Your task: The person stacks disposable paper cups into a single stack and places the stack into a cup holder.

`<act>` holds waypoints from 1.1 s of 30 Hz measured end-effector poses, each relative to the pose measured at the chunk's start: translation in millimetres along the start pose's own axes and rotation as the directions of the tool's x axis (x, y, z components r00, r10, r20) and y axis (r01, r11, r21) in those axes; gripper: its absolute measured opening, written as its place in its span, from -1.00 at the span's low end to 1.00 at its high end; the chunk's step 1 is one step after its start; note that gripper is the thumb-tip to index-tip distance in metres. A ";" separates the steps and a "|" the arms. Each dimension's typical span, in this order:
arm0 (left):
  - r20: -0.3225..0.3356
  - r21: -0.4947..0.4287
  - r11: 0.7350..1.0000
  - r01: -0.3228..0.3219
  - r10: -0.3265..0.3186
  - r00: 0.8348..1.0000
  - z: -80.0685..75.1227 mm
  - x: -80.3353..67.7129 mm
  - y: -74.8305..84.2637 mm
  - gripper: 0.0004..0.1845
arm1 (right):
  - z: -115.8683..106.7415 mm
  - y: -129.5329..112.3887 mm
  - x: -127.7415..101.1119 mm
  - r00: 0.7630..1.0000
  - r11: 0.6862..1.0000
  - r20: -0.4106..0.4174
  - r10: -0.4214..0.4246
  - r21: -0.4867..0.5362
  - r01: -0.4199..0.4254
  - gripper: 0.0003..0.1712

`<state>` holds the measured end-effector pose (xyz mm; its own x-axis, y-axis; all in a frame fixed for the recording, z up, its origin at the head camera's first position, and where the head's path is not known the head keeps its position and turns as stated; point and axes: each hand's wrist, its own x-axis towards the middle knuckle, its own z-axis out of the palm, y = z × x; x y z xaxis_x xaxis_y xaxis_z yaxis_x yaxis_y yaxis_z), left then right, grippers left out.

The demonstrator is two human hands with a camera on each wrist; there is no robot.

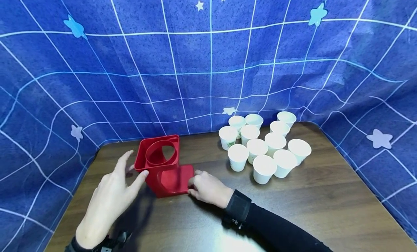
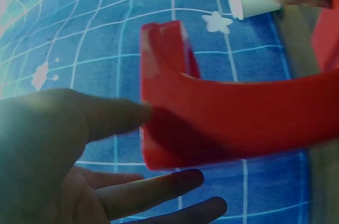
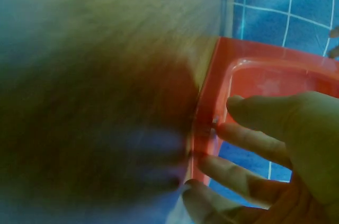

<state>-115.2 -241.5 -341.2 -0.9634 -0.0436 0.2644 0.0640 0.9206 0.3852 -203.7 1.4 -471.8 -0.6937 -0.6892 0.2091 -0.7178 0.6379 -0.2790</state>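
Touches the red plastic stand (image 1: 169, 168), at left on the wooden table (image 1: 293, 217), with the left hand (image 1: 112, 194), thumb and fingers apart. Meets the right edge of its base (image 1: 182, 177) with the right hand (image 1: 210, 188); cannot tell whether clamped. Shows white paper cups (image 1: 257, 147) farther right.

Red stand (image 1: 167, 168): we see it upright, glossy, left of centre in the head view.
Top (image 1: 140, 159): we look down into a four-sided rim around a round ring (image 1: 154, 156).
Base (image 1: 180, 177): we find it flat, reaching right, below the top.
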 end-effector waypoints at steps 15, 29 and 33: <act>0.345 0.211 0.965 0.158 -0.225 0.911 88.9 -46.3 -4.0 0.37 | -16.7 4.9 -90.6 0.994 0.999 -0.108 0.001 -0.046 -0.006 0.02; 0.381 0.199 0.955 0.219 -0.281 0.881 110.5 -50.3 8.2 0.49 | -34.8 17.1 -157.5 0.964 0.984 -0.196 0.178 0.030 -0.176 0.16; 0.407 0.194 0.955 0.224 -0.286 0.868 111.9 -39.8 3.9 0.48 | -36.1 17.0 -165.1 0.962 0.979 -0.182 0.205 0.028 -0.203 0.16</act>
<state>-105.7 -192.7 -449.2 -0.9601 -0.1433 -0.2402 -0.2049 0.9450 0.2551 -103.5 138.5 -477.3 -0.8248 -0.4699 0.3144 -0.5602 0.7544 -0.3420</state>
